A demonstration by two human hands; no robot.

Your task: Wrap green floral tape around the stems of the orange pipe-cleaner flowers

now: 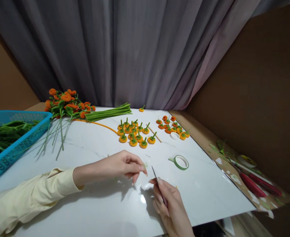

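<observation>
One left hand (pixel 129 165) over a white tabletop (pixel 216 194), out of a pale yellow sleeve (pixel 44 194), fingers loosely curled, thumb and index tips close together; honestly can't tell whether pinching anything, too small and blurry at the tips. Right hand (pixel 168 200) just to the right and nearer, closed pretty snugly around a slim pointed tool (pixel 154 172), tip up and away, toward the far side, near the left fingertips but apart from them. Farther right, a roll of green tape (pixel 177 166) with a bit of loose end on its left. Beyond the hands, a whole crowd of yellow flower heads (pixel 133 143) with green stubs up, plus a thin stick (pixel 157 137) to their right. Far right, a smaller orange-and-yellow batch (pixel 168 130) beside a white ring (pixel 174 138). Far left, a bundle of green stems (pixel 109 113) next to a big bunch of orange flowers (pixel 66 98). On the left, a blue basket (pixel 46 119) with green leaves (pixel 11 135) inside. Off the table's right edge, some red handles (pixel 252 184) among scraps. Gray curtain (pixel 135 56) behind it all.
</observation>
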